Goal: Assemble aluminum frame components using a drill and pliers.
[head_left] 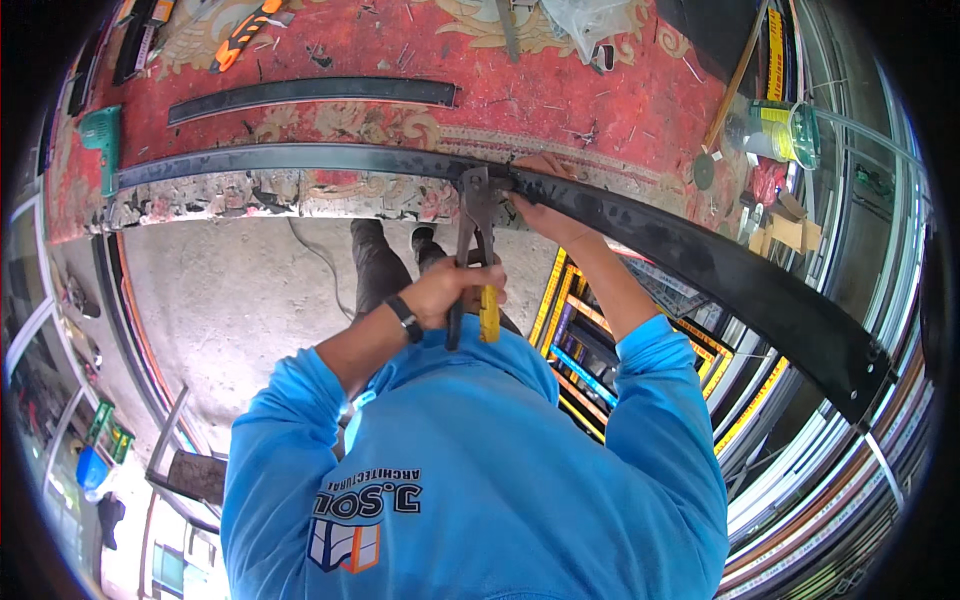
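Note:
My left hand (452, 288), with a dark watch on its wrist, is closed round the handles of plier-like metal hand tool, the pliers (474, 215), one grip yellow and the other dark. The jaws of the pliers meet a long black metal profile (690, 235) at the table's near edge. My right hand (548, 212) grips this profile just right of the jaws, its fingers reaching over to the far side. Leftward the dark length runs along the edge; rightward it juts past the table, with small holes at its end. Whether it is one piece or two, I cannot tell.
The table (560, 110) has a worn red patterned cover strewn with scraps. On it lie a short black strip (310, 95), an orange utility knife (243, 35) and a green tool (103, 145). A clear jar (790, 133) stands right. Racked profiles (800, 530) fill the right side.

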Tool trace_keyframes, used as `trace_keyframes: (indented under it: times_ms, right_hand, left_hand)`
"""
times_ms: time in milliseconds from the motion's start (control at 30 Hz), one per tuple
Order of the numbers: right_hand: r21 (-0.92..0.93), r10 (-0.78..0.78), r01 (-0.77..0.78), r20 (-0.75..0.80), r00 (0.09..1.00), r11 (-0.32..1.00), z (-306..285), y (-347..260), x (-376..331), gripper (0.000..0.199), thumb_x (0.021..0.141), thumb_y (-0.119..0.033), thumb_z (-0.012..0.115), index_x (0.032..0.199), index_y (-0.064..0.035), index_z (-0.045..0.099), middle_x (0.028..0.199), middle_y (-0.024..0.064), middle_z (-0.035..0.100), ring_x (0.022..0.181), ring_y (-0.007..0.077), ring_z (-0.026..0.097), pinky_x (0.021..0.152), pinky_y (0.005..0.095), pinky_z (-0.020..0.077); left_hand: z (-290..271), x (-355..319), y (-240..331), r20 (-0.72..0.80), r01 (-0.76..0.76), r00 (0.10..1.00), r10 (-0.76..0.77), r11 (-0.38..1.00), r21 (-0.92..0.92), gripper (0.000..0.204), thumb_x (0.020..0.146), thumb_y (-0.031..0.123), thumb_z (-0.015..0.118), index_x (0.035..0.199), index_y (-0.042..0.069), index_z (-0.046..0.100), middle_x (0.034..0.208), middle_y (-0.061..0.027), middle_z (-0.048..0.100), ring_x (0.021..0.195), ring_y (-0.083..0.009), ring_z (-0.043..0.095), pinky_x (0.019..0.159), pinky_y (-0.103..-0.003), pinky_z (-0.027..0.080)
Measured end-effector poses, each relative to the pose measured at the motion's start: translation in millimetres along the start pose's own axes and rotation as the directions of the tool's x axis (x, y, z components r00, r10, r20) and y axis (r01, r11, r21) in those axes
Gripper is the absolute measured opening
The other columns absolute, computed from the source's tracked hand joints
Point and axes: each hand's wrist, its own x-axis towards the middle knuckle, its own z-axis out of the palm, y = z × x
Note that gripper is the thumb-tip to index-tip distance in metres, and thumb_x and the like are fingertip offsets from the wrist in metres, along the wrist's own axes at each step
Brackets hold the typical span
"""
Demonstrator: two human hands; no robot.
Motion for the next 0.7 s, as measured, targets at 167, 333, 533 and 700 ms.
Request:
trace_keyframes:
  times_ms: [167,333,533,700]
  right_hand:
    - [0.042,0.046,-0.044,-0.04,0.998,0.998,8,9,-1,0.037,0.082,-0.025,0.077,0.116,-0.0158,0.066,0.118,0.0059,0.064,0.118,0.0288,0.061,0.102,0.0496,0.0427]
    - [0.088,0.004,0.004,-0.085,0.996,0.996,5,7,-1,0.038,0.079,-0.021,0.078,0.114,-0.0154,0.065,0.115,0.0069,0.065,0.114,0.0309,0.062,0.1,0.0489,0.0442]
    - [0.057,-0.015,0.022,-0.12,0.993,0.998,0,4,-3,0.039,0.077,-0.018,0.078,0.113,-0.0153,0.064,0.112,0.0088,0.065,0.11,0.0339,0.063,0.097,0.0494,0.0469]
    - [0.116,-0.001,0.016,-0.132,0.991,0.993,-1,0,-2,0.04,0.077,-0.017,0.079,0.114,-0.0159,0.064,0.112,0.0084,0.065,0.11,0.033,0.063,0.096,0.0484,0.0466]
  left_hand:
    - [-10,20,-9,-0.063,-0.106,0.99,0.129,0.95,0.293,0.028,0.094,0.03,0.076,0.095,0.005,0.065,0.079,-0.0047,0.064,0.07,-0.0147,0.063,0.064,-0.033,0.053]
    - [-53,-32,62,-0.113,0.168,0.984,-0.134,0.534,0.828,0.022,0.097,0.026,0.071,0.099,0.004,0.068,0.073,-0.0016,0.061,0.063,-0.011,0.058,0.057,-0.028,0.045]
    - [-49,17,20,-0.018,-0.015,0.999,0.035,0.769,0.639,0.041,0.1,0.025,0.07,0.136,0.007,0.063,0.117,-0.0042,0.069,0.105,-0.0163,0.063,0.092,-0.035,0.051]
    - [-4,12,-13,-0.004,-0.04,0.999,0.04,0.999,0.032,0.031,0.097,0.025,0.073,0.117,0.004,0.065,0.104,-0.0071,0.068,0.091,-0.0194,0.066,0.084,-0.039,0.055]
